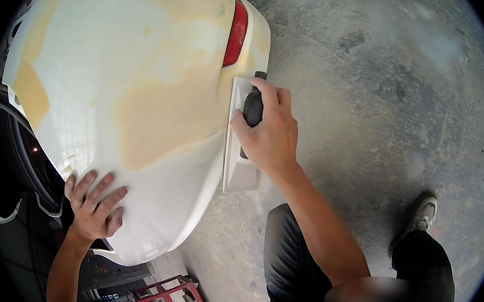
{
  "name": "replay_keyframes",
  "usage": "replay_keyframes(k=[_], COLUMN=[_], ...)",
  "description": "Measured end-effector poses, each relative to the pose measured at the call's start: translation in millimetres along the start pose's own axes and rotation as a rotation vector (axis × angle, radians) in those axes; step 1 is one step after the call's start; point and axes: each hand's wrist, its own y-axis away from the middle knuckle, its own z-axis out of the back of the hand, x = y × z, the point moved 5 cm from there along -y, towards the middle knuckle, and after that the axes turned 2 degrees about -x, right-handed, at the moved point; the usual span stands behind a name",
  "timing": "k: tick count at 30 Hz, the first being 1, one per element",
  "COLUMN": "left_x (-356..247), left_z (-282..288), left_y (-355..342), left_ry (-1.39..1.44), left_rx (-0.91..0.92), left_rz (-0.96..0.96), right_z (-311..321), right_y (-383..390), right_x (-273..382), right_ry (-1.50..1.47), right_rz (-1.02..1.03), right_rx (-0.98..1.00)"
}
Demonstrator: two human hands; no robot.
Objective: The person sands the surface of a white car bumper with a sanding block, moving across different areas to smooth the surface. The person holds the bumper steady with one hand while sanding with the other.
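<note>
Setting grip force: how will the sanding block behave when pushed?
The sanding block is probably stiff: it looks straight along its length. It may rock if pushed off-centre, as the body panel beside it curves. Slip seems unlikely: the right hand grips its black handle.

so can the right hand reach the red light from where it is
Probably yes: the red light sits just beyond the sanding block, with nothing visible in between, though the right hand would likely have to release that block first.
</note>
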Motion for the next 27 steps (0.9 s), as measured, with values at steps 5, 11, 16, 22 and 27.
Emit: replay_keyframes(k=[5,11,16,22,27], left_x=[1,-1,-2,0,3], left_z=[5,1,-2,-1,0], left_y=[-3,0,-2,-1,-6], left_ry=[0.017,0.038,0.045,0.054,0.063], left_rx=[-0.008,-0.023,-0.04,-0.051,-0.056], left_rz=[0.045,0.058,0.058,0.069,0.084], right_z=[-8,-7,-5,-5,-4], right_y=[-10,-7,-28,-19,-23], right_x=[14,24,11,25,23], right_ry=[0.027,-0.007,0.163,0.128,0.198], right_rz=[-0.003,-0.049,0.039,0.026,-0.06], right_rx=[0.019,0.087,0.076,0.131,0.139])
